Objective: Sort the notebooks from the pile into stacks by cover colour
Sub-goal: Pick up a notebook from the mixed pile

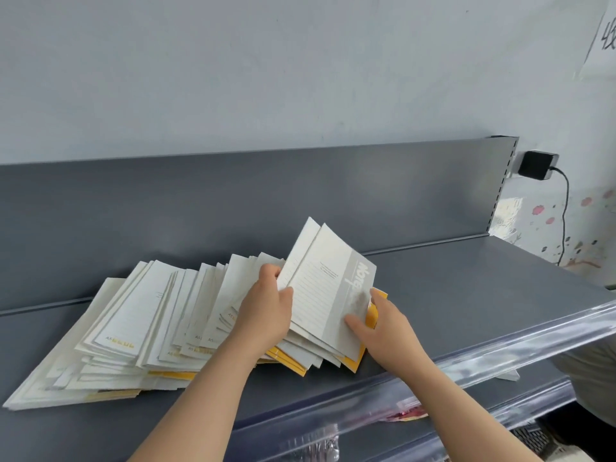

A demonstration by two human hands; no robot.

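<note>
A fanned pile of notebooks [140, 328] lies on the dark grey shelf [466, 288], mostly white covers, with yellow covers [286, 360] showing at the lower edges. My left hand [266, 311] grips the left edge of a white and grey notebook [330, 288], tilted up off the right end of the pile. My right hand [376, 325] presses its fingers against the lower right part of that same notebook, over a yellow notebook [373, 315] beneath it.
The shelf has a grey back panel [233, 201] and a clear plastic front strip [500, 348]. A black power adapter [536, 165] with a cable hangs on the wall at right. A lower shelf holds plastic-wrapped items [406, 415].
</note>
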